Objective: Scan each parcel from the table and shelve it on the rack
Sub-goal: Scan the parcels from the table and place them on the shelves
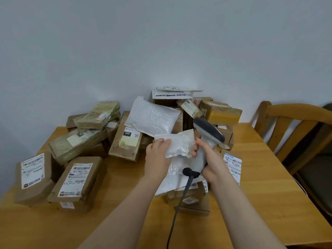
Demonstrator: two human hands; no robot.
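Observation:
My left hand [158,155] grips the left edge of a small white plastic parcel [179,145], held up above the wooden table [251,177]. Around the grey handle of a corded barcode scanner [206,139] my right hand [208,159] is wrapped, its fingertips also touching the parcel's right edge. The scanner's dark head points up and to the left, just right of the parcel. A red glow shows at its trigger. No label is visible on the parcel's near face.
Many brown cardboard parcels with labels cover the table's left and back, such as a labelled box [77,178]. A large white bubble mailer [152,117] leans behind the hands. More white mailers [172,184] lie under them. A wooden chair [294,133] stands at right.

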